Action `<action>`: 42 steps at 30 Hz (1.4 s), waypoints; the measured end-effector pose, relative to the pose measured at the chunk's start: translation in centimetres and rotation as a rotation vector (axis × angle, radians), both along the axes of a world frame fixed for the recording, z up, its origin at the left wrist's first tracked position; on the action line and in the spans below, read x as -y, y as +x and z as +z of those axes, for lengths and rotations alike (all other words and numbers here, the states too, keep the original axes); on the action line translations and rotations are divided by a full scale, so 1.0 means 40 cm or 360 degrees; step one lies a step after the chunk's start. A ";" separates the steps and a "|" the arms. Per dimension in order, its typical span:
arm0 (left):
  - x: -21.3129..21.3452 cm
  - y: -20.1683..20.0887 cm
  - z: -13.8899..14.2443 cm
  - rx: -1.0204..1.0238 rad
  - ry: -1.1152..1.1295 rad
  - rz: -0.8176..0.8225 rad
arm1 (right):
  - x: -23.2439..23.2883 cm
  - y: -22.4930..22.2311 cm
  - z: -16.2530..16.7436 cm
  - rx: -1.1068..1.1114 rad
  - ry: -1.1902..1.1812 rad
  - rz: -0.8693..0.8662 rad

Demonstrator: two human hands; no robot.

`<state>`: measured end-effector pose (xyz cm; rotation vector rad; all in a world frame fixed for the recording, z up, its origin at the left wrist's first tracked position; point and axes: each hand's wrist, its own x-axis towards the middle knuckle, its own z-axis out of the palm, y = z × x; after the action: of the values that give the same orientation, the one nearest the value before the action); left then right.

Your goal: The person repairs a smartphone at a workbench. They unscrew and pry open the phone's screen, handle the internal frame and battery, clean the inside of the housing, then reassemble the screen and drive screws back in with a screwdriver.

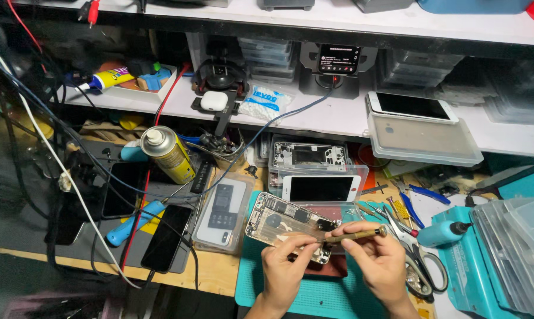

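- Right hand (380, 255) pinches a brass screwdriver (354, 236), tip aimed left into the opened phone (290, 223).
- Left hand (285, 266) pinches the phone's near edge, steadying it tilted on the teal mat (332, 295).
- Scissors (417, 260) lie right; yellow spray can (168, 153) stands far left on the bench (220, 277).

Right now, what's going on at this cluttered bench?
A person is working on an opened phone with its insides exposed, lying tilted on a teal mat. The left hand steadies its lower edge, while the right hand holds a brass-coloured screwdriver with its tip at the phone. Scissors lie just right of the hands; a yellow spray can stands further left.
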<state>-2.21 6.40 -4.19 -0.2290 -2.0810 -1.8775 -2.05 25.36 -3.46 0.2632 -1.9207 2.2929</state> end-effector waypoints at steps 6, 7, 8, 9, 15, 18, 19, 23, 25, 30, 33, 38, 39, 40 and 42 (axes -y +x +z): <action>0.000 0.001 -0.004 -0.0006 0.0000 0.0011 | 0.000 0.002 0.000 0.0004 0.0037 -0.0013; -0.001 0.001 -0.004 -0.0001 -0.0001 0.0023 | 0.001 0.002 -0.001 -0.0008 0.0030 -0.0013; -0.001 0.000 -0.005 0.0004 -0.0003 0.0036 | 0.001 0.001 -0.002 -0.0019 0.0022 -0.0012; 0.000 -0.001 -0.006 -0.0010 0.0015 0.0044 | 0.001 0.001 -0.002 -0.0040 0.0021 -0.0046; 0.005 -0.014 -0.019 0.0130 0.0160 0.0086 | -0.006 -0.006 0.001 -0.0101 0.0192 -0.0342; 0.006 -0.021 -0.024 0.0443 0.0288 0.0082 | 0.003 -0.006 0.002 -0.0198 0.0377 -0.0409; 0.006 -0.022 -0.025 0.0407 0.0303 0.0078 | 0.010 -0.006 0.001 -0.0277 0.0430 -0.0418; 0.007 -0.024 -0.025 0.0435 0.0243 0.0095 | 0.025 -0.009 -0.001 -0.0526 0.0591 -0.0437; 0.010 -0.025 -0.025 0.0423 0.0247 0.0090 | 0.032 -0.010 -0.003 -0.0591 0.0630 -0.0454; 0.008 -0.024 -0.029 0.0378 0.0239 0.0089 | 0.029 -0.013 -0.008 -0.0661 0.0754 -0.0475; 0.007 -0.025 -0.032 0.0387 0.0263 0.0077 | 0.030 -0.015 -0.011 -0.0666 0.0742 -0.0457; 0.005 -0.026 -0.031 0.0340 0.0234 0.0100 | 0.030 -0.018 -0.012 -0.0711 0.0745 -0.0442; 0.005 -0.026 -0.030 0.0341 0.0230 0.0102 | 0.030 -0.018 -0.012 -0.0716 0.0746 -0.0437; 0.005 -0.026 -0.029 0.0342 0.0225 0.0104 | 0.030 -0.018 -0.012 -0.0722 0.0747 -0.0432; 0.007 -0.026 -0.028 0.0332 0.0216 0.0107 | 0.032 -0.018 -0.012 -0.0726 0.0753 -0.0427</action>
<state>-3.24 6.12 -5.31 0.0713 -2.0498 -2.0679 -2.78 24.08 -3.95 0.4925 -2.0588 1.4371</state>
